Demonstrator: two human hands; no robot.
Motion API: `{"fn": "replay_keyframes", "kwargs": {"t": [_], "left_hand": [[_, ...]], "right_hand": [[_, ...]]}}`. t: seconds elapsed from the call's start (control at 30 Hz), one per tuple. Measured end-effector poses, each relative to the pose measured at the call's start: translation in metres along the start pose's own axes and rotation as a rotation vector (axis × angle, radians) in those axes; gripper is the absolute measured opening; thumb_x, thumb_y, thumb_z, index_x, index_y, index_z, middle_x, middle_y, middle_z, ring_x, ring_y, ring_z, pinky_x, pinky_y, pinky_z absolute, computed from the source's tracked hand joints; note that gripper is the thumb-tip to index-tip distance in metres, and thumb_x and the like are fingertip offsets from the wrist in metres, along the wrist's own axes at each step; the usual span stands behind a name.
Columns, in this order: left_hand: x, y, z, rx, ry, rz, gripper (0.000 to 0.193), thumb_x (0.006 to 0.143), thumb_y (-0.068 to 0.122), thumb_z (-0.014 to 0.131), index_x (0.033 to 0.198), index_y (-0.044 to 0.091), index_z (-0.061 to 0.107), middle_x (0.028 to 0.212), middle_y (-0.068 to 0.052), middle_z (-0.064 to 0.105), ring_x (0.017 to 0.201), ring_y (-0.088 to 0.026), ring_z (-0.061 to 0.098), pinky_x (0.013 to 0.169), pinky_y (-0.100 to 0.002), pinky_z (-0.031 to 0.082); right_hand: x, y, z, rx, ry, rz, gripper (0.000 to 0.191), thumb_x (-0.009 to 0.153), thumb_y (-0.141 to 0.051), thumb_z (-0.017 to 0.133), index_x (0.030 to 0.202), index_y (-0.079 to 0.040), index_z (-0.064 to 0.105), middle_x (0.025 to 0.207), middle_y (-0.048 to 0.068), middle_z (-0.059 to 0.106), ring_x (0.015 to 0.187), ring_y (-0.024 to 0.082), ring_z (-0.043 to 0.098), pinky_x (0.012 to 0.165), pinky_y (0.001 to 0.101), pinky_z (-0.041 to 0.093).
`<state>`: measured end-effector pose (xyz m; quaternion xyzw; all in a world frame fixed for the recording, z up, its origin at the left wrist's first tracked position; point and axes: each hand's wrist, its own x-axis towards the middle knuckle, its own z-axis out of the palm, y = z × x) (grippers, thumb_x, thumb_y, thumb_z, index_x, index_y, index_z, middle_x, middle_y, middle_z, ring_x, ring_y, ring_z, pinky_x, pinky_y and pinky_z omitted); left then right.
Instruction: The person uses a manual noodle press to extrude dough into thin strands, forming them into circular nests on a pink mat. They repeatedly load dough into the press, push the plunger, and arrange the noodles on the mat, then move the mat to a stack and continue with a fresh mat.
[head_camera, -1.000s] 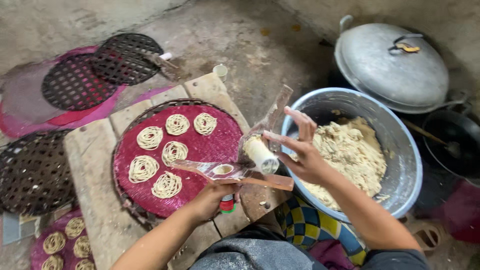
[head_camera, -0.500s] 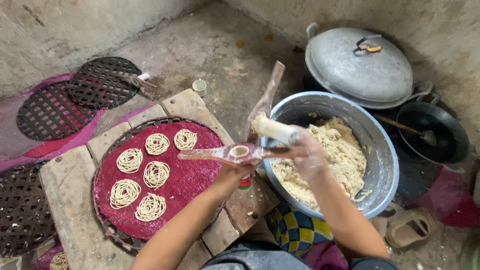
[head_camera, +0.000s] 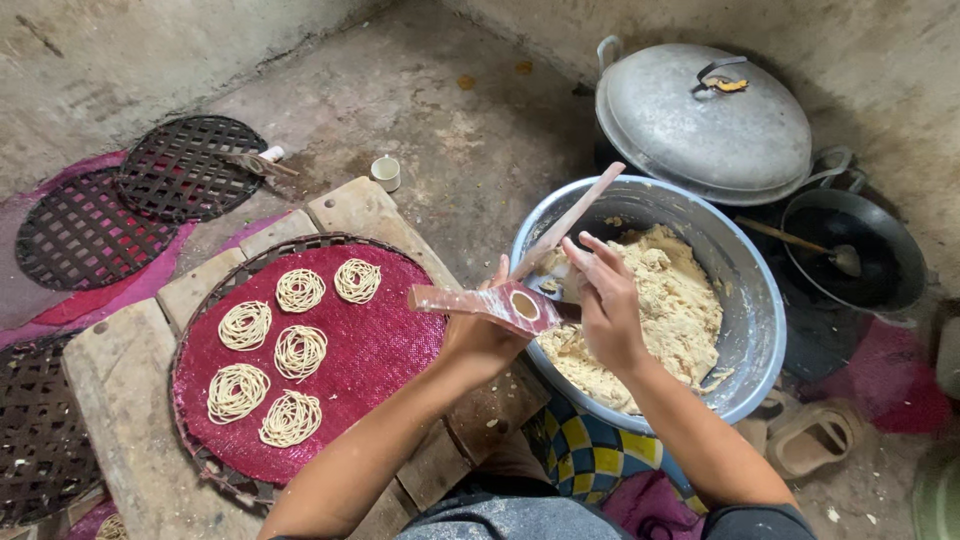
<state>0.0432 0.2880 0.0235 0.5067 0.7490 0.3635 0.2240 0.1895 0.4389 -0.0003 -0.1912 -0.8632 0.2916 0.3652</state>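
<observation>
I'm gripping the press (head_camera: 505, 303) in my left hand (head_camera: 480, 335) beside the bowl (head_camera: 752, 310) holding dough (head_camera: 670, 300); my right hand (head_camera: 605, 300) fingers are hanging loose above it.

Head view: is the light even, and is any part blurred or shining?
Head view: soft, even daylight with no hard shadows; the round grey metal lid shows a dull sheen; the right hand is slightly blurred over the large metal bowl of pale dough; the six noodle coils on the round red woven mat stay sharp.
</observation>
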Motion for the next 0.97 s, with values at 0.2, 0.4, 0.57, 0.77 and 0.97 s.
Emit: {"fn": "replay_keyframes", "kwargs": {"t": [0.2,0.4,0.57,0.77,0.97], "left_hand": [[0.014,-0.002,0.005,0.005,-0.058,-0.1,0.114,0.078,0.028,0.077,0.163,0.008,0.003,0.128,-0.023,0.057,0.105,-0.033,0.065,0.088,-0.043,0.057],[0.028,-0.02,0.028,0.117,-0.112,-0.142,0.132,0.084,0.041,0.088,0.162,0.018,-0.016,0.142,-0.033,0.04,0.128,-0.045,0.045,0.102,-0.053,0.045],[0.044,-0.087,0.047,-0.439,0.013,-0.146,0.105,0.074,0.024,0.075,0.156,0.012,0.01,0.147,-0.015,0.049,0.123,-0.026,0.06,0.093,-0.038,0.056],[0.01,-0.143,0.049,-1.304,-0.16,-0.155,0.042,0.089,0.003,0.072,0.127,-0.005,0.057,0.108,-0.019,0.062,0.095,-0.027,0.066,0.081,-0.039,0.057],[-0.001,-0.104,0.034,-1.757,-0.358,-0.148,0.05,0.085,0.005,0.064,0.134,0.001,0.057,0.116,-0.007,0.062,0.097,-0.015,0.061,0.081,-0.034,0.055]], "right_hand": [[0.006,-0.002,0.007,-0.23,-0.138,-0.293,0.052,0.09,-0.003,0.046,0.138,-0.005,0.064,0.145,0.008,0.064,0.148,0.028,0.041,0.122,0.0432,0.021],[0.027,0.02,-0.017,-0.288,-0.359,-0.251,0.055,0.079,-0.016,0.043,0.126,-0.009,0.072,0.127,0.008,0.073,0.144,0.027,0.041,0.123,0.0505,0.013],[0.026,0.092,-0.054,0.059,-0.148,-0.017,0.049,0.092,-0.01,0.039,0.124,-0.021,0.074,0.121,-0.003,0.076,0.122,0.015,0.063,0.118,0.0418,0.038],[-0.018,0.14,-0.03,-0.817,-0.433,-0.219,0.076,0.057,-0.011,0.066,0.133,-0.011,0.073,0.137,0.015,0.064,0.13,0.043,0.048,0.098,0.0744,0.025],[0.037,0.082,-0.029,-0.282,-0.207,0.221,0.029,0.095,-0.012,0.059,0.118,-0.019,0.076,0.111,0.002,0.077,0.113,0.02,0.067,0.118,0.0464,0.033]]}}
